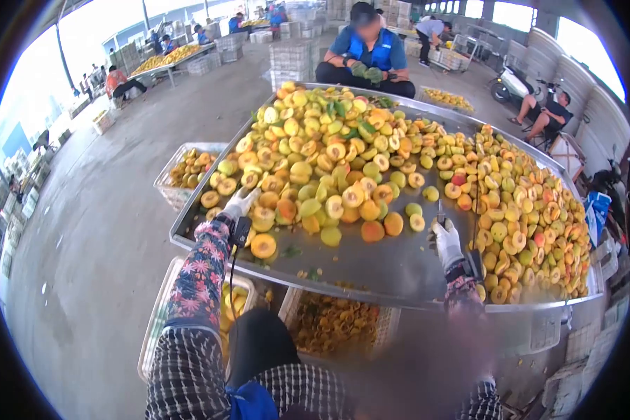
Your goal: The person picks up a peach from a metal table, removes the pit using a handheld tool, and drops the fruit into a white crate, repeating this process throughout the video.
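My left hand [241,202], in a white glove, reaches to the left edge of a heap of yellow peaches [308,150]. Its fingers are stretched out against the fruit, and I see nothing gripped in them. Close by lie peach halves with their cut faces up, one of them a peach half [263,246] near the tray's front. My right hand [446,241], also gloved in white, is closed around a small knife [439,210] whose blade points away from me. It hovers over bare metal of the large tray [392,269], left of a second heap of peach halves [525,224].
Under the front edge stand a crate of dark scraps [336,323] and a crate with yellow fruit [162,318]. Another fruit crate [189,168] is at the left. Across the tray sits a person in a blue vest [374,52]. A scooter [514,85] stands far right.
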`<state>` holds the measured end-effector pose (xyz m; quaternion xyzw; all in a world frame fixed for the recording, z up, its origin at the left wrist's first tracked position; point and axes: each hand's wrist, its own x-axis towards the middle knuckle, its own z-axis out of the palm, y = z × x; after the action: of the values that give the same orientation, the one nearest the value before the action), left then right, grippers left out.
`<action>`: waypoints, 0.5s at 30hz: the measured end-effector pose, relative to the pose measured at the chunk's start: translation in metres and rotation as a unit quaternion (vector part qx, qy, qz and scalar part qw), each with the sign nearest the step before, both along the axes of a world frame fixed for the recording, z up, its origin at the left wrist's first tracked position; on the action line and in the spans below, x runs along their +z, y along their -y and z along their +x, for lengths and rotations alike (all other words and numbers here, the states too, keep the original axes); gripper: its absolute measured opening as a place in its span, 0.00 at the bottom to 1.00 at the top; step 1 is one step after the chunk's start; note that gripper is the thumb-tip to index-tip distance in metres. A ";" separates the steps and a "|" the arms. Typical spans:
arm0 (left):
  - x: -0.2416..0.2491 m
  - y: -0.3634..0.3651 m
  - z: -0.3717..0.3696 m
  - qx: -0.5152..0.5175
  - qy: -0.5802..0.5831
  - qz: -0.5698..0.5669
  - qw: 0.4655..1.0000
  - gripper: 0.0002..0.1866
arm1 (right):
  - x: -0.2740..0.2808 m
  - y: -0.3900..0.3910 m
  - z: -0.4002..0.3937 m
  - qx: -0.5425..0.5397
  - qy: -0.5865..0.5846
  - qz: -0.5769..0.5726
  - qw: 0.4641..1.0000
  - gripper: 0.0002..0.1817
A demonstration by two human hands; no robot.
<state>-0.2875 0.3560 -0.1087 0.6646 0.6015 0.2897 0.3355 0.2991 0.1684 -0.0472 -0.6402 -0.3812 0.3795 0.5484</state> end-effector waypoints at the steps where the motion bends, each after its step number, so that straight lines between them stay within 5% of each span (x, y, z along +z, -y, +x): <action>1: -0.006 -0.009 0.008 -0.022 0.099 -0.051 0.994 0.48 | -0.033 -0.030 0.024 -0.017 0.043 0.023 0.999 0.06; 2: -0.022 -0.030 0.009 0.052 -0.046 -0.065 0.995 0.50 | -0.057 -0.054 0.041 -0.032 0.087 0.044 0.995 0.06; 4: 0.036 -0.009 0.046 0.074 -0.138 -0.081 0.984 0.51 | -0.073 -0.085 0.050 -0.059 0.086 0.053 0.993 0.07; 6: 0.030 -0.030 0.051 0.007 -0.024 -0.046 0.999 0.52 | -0.063 -0.104 0.037 -0.093 0.071 0.036 0.993 0.07; 11: 0.041 -0.065 0.071 0.009 -0.166 -0.050 0.985 0.55 | -0.054 -0.167 0.009 -0.063 0.004 0.139 0.988 0.09; 15: 0.054 -0.089 0.099 -0.013 -0.161 -0.091 0.983 0.54 | -0.070 -0.227 -0.010 0.003 -0.024 0.199 0.980 0.13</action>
<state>-0.1887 0.4450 -0.0542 0.6769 0.6631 0.1181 0.2970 0.2894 0.3959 -0.1170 -0.5081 -0.4379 0.3131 0.6723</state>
